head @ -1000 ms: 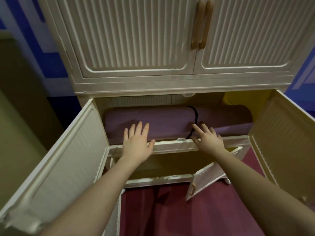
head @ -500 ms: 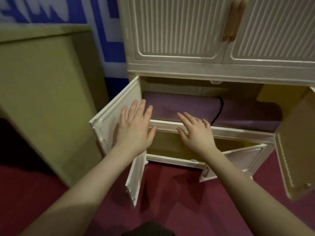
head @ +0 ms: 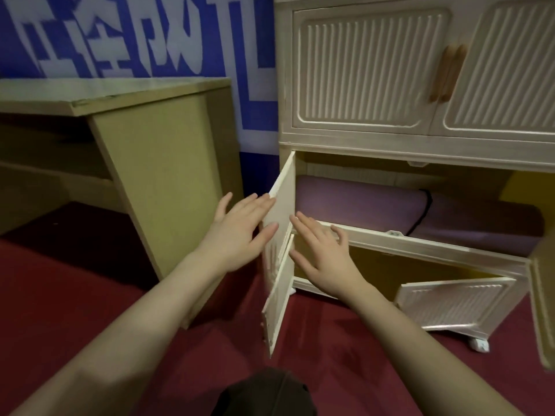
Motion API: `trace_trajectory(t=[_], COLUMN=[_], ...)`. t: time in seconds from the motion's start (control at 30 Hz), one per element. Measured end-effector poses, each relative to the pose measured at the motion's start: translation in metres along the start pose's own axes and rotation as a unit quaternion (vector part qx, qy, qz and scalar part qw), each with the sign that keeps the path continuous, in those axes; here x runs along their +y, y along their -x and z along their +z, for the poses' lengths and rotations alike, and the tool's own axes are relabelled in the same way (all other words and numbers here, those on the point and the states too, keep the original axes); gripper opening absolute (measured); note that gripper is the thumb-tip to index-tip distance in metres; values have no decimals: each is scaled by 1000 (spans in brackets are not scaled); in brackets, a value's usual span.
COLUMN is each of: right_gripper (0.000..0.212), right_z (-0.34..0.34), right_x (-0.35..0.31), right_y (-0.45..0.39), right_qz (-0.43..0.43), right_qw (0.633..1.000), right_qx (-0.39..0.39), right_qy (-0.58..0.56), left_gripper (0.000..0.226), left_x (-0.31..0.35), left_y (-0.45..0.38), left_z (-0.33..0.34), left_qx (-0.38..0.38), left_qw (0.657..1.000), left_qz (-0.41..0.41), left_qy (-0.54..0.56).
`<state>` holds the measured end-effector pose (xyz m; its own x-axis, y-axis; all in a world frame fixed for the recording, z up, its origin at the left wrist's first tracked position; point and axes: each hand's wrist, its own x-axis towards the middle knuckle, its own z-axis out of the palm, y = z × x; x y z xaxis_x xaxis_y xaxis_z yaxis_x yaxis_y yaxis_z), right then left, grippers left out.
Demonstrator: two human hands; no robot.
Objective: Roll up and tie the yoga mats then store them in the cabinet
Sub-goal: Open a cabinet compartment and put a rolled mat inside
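Note:
A rolled purple yoga mat [head: 360,202] lies inside the middle compartment of the cream cabinet [head: 420,145], with a black strap [head: 425,205] round it. My left hand [head: 240,232] has straight fingers and presses on the outer face of the compartment's left door [head: 283,205], which stands nearly edge-on to me. My right hand [head: 321,250] hovers with fingers spread just right of that door, in front of the cabinet's shelf rail; it holds nothing.
The lower compartment's doors [head: 450,304] hang open over the dark red carpet [head: 90,265]. Another open door [head: 543,301] juts out at the right edge. A yellowish wooden desk [head: 156,163] stands close on the left. The upper doors with wooden handles [head: 447,73] are closed.
My view has swung left and back. Both hands left the mat and moved left to the left door, which has swung from wide open to nearly edge-on.

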<state>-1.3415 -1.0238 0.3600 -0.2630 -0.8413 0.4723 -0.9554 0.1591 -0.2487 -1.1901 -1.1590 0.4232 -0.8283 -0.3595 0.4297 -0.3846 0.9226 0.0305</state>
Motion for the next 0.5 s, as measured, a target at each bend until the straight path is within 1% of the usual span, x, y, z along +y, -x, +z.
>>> trace_trajectory(t=[0.07, 0.13, 0.2, 0.33, 0.37, 0.5], right_gripper=[63, 61, 61, 69, 70, 75], right_z=[-8, -17, -28, -50, -55, -68], right_x=[12, 26, 39, 65, 73, 108], right_y=[19, 38, 51, 61, 61, 52], right_qz=[19, 31, 39, 79, 94, 163], right_qw=[999, 997, 997, 994, 993, 986], right_qx=[33, 61, 72, 56, 53, 30], right_qy=[-32, -19, 4, -50, -47, 26], left_gripper=[70, 66, 63, 56, 56, 58], left_x=[12, 29, 48, 83, 89, 102], left_y=[-6, -17, -36, -81, -93, -134], left_z=[4, 12, 22, 49, 56, 81], left_qx=[-8, -17, -16, 3, 1, -2], left_qw=[998, 993, 988, 980, 978, 975], left_qz=[49, 92, 126, 188, 198, 221], left_qy=[40, 75, 89, 70, 63, 21])
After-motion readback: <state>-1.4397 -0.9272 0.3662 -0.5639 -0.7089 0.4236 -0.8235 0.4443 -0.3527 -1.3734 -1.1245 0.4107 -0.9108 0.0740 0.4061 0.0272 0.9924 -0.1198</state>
